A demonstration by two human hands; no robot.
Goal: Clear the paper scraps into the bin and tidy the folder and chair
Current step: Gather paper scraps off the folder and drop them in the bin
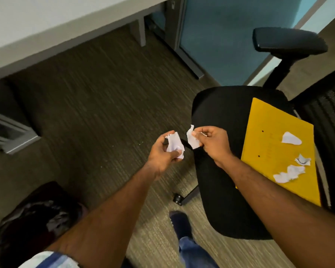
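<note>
A black office chair (pixel 222 117) stands at the right with a yellow folder (pixel 273 132) lying on its seat. Three white paper scraps lie on the folder: one (pixel 291 138) near its middle, a small one (pixel 303 160) with ink marks, and a crumpled one (pixel 289 173) below it. My left hand (pixel 163 153) is shut on a crumpled scrap (pixel 174 145) above the carpet. My right hand (pixel 213 141) pinches another scrap (pixel 191 137) at the seat's left edge. A bin (pixel 33 217) lined with a black bag sits on the floor at the lower left.
A white desk (pixel 46 26) runs across the top left, its grey leg (pixel 140 32) on the brown carpet. A blue partition (pixel 230 39) stands behind the chair. The chair's armrest (pixel 288 41) sticks up at the upper right. My foot (pixel 180 223) is beside the chair base.
</note>
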